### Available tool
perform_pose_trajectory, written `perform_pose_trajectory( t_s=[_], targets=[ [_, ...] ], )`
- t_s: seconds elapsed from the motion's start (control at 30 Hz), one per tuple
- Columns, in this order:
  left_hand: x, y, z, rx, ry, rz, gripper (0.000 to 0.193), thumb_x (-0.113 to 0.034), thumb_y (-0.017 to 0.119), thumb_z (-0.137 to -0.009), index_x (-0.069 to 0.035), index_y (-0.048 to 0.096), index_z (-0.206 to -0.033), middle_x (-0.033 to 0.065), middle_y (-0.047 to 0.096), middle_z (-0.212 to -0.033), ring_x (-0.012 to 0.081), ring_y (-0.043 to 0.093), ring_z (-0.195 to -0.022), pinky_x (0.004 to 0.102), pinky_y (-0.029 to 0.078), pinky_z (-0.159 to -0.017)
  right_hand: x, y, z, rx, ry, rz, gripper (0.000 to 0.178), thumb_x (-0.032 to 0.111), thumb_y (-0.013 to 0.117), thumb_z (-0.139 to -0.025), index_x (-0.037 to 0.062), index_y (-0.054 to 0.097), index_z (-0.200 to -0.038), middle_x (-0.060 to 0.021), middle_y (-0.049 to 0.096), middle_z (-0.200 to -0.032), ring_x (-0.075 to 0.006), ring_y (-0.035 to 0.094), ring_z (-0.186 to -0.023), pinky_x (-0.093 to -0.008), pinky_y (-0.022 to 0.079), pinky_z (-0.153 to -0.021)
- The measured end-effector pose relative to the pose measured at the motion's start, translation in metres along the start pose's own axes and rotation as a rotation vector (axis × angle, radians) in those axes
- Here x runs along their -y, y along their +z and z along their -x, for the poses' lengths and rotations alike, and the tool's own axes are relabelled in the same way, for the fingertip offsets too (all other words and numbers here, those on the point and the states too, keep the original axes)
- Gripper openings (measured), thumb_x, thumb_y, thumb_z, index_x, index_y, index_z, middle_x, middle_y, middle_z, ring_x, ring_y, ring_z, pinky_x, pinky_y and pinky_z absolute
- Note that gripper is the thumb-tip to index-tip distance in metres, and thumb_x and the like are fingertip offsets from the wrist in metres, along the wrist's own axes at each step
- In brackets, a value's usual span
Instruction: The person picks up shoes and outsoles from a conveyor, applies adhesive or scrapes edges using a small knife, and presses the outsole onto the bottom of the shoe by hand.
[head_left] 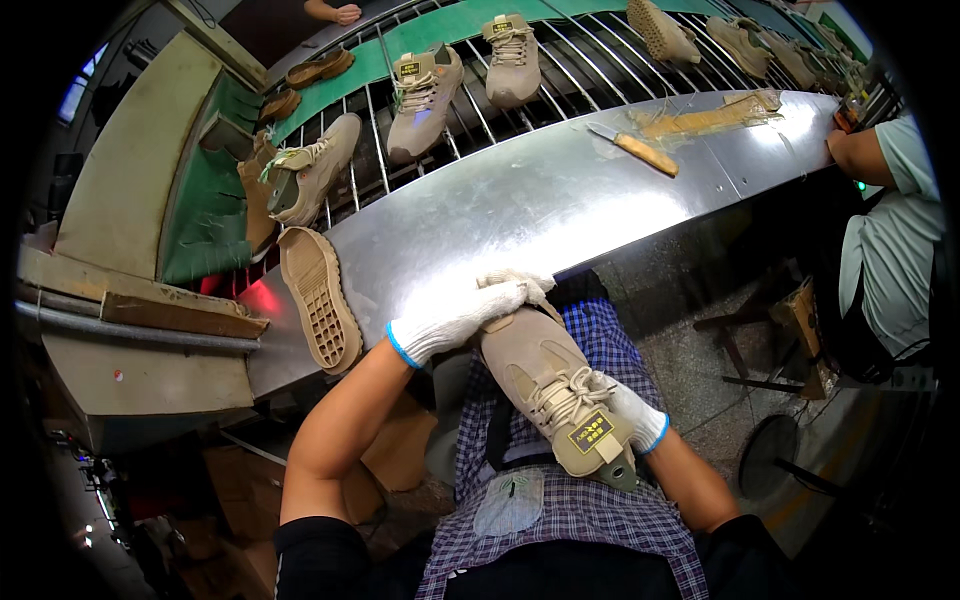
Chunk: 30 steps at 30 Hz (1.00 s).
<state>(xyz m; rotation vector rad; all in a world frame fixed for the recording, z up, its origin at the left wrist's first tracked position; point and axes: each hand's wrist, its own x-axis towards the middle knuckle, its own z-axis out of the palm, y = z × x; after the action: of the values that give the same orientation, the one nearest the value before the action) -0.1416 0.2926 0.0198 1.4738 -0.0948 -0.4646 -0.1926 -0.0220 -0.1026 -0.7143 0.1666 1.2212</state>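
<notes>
A beige lace-up shoe (540,365) is held in front of my plaid apron, its toe pointing toward the bench and its tongue toward me. A grey-green last with a hole (618,473) shows at its heel opening. My left hand (470,315), in a white knit glove with a blue cuff, is wrapped over the toe. My right hand (630,412), gloved the same way, grips the shoe's right side beside the laces. Its fingertips are partly hidden by the shoe. A loose tan sole (320,300) lies on the bench left of my left hand, its grid of hollows facing up.
Along the metal bench (480,210) runs a roller rack (570,65) with several beige shoes (420,105). A wooden-handled knife (640,150) lies on the bench near brown tape (710,115). Another person's arm (865,158) is at the right, beside a stool (795,330).
</notes>
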Motion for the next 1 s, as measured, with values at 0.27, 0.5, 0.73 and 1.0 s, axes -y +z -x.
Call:
perform_pose_trajectory(
  t_s=[0.27, 0.5, 0.73, 1.0],
  targets=[
    [0.000, -0.009, 0.005, 0.041, 0.005, -0.089, 0.053, -0.037, 0.064, -0.108, 0.003, 0.069, -0.142, 0.0157, 0.069, -0.147, 0.0262, 0.061, -0.139, 0.0419, 0.042, -0.123, 0.000, 0.001, -0.001, -0.005, -0.029, 0.158, 0.056, 0.043, 0.056, -0.114, -0.0031, 0.061, -0.144, -0.0120, 0.072, -0.131, -0.0179, 0.072, -0.113, -0.0355, 0.062, -0.100],
    [0.006, -0.014, -0.002, 0.086, 0.025, -0.005, 0.050, -0.033, 0.062, -0.110, 0.003, 0.069, -0.142, 0.0163, 0.069, -0.147, 0.0272, 0.061, -0.139, 0.0417, 0.041, -0.124, 0.005, 0.007, 0.003, -0.023, -0.039, 0.174, 0.052, 0.039, 0.055, -0.115, -0.0040, 0.061, -0.145, -0.0125, 0.072, -0.132, -0.0187, 0.072, -0.115, -0.0350, 0.062, -0.100],
    [0.007, 0.023, -0.033, -0.238, -0.243, 0.009, 0.039, -0.024, 0.084, -0.094, 0.002, 0.078, -0.122, 0.0132, 0.075, -0.123, 0.0236, 0.068, -0.111, 0.0358, 0.053, -0.103, -0.012, -0.004, -0.002, -0.123, -0.311, 0.478, 0.057, 0.045, 0.061, -0.112, -0.0052, 0.063, -0.139, -0.0133, 0.073, -0.128, -0.0209, 0.073, -0.113, -0.0373, 0.063, -0.098],
    [-0.004, 0.018, -0.015, -0.036, 0.133, 0.072, 0.069, -0.038, 0.068, -0.105, 0.002, 0.051, -0.158, 0.0178, 0.060, -0.154, 0.0303, 0.056, -0.143, 0.0421, 0.038, -0.126, 0.013, -0.017, -0.007, 0.132, 0.039, -0.383, 0.066, 0.048, 0.044, -0.114, -0.0042, 0.052, -0.154, -0.0296, 0.065, -0.141, -0.0433, 0.070, -0.122, -0.0536, 0.063, -0.102]
  ],
)
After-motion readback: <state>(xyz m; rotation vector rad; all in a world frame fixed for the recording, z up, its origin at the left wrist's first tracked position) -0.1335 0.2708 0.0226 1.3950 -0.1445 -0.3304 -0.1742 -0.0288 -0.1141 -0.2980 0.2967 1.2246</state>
